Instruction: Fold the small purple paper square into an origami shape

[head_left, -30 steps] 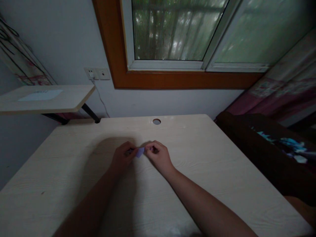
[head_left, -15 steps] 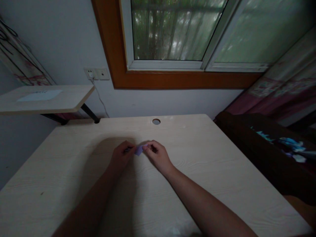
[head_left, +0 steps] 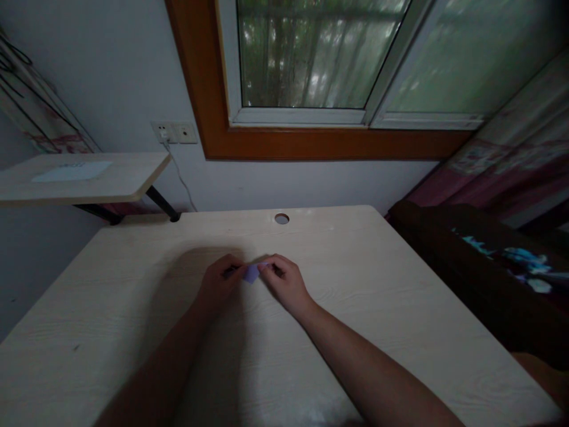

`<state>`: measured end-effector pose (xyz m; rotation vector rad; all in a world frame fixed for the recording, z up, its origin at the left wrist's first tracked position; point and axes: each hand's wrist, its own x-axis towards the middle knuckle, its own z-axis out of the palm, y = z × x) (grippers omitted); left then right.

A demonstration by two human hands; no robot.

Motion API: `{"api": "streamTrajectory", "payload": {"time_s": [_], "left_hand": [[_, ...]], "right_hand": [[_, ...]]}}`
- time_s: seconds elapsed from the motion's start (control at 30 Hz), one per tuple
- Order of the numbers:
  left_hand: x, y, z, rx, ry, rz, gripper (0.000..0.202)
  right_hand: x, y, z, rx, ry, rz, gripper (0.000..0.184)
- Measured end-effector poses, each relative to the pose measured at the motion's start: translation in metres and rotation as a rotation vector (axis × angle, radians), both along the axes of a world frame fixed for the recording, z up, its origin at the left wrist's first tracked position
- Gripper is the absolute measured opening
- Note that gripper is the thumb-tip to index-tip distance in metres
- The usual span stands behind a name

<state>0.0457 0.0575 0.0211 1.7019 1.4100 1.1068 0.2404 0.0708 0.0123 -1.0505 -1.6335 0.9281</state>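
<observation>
A small folded piece of purple paper point(head_left: 252, 273) sits between my two hands, just above the light wooden desk point(head_left: 382, 308). My left hand point(head_left: 221, 282) pinches its left end with curled fingers. My right hand point(head_left: 284, 281) pinches its right end, fingers bent over it. Both forearms stretch in from the bottom edge. Most of the paper is hidden by the fingers.
A round cable hole point(head_left: 281, 219) lies at the desk's far edge. A side shelf point(head_left: 111, 178) with a white sheet point(head_left: 71, 171) stands at the left. A wall socket point(head_left: 174, 133) and a window are behind. A dark bed frame point(head_left: 466, 267) borders the right.
Both hands have stayed in place with the purple paper, making only slight finger movements. The paper's visible shape has shifted a little.
</observation>
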Motion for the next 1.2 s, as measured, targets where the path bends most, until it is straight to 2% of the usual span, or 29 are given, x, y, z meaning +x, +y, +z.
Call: {"api": "streamTrajectory", "payload": {"time_s": [0.23, 0.47, 0.7, 0.8, 1.03, 1.2], "left_hand": [[-0.003, 0.002, 0.0, -0.054, -0.115, 0.108, 0.017], [-0.004, 0.002, 0.002, -0.048, -0.185, 0.182, 0.015], [-0.003, 0.002, 0.005, -0.046, -0.186, 0.165, 0.016], [-0.002, 0.001, 0.005, -0.035, -0.19, 0.151, 0.016], [-0.002, 0.002, 0.001, -0.029, -0.165, 0.101, 0.016], [-0.001, 0.002, 0.0, -0.033, -0.141, 0.096, 0.017]], "right_hand": [[0.001, 0.003, -0.008, -0.1, 0.139, -0.137, 0.022], [0.001, 0.004, -0.005, -0.159, 0.219, -0.177, 0.022], [0.0, 0.005, -0.005, -0.168, 0.237, -0.144, 0.028], [-0.002, 0.006, -0.009, -0.188, 0.309, -0.112, 0.027], [-0.004, 0.008, -0.015, -0.141, 0.377, -0.065, 0.045], [-0.002, 0.008, -0.014, -0.146, 0.346, -0.068, 0.039]]}}
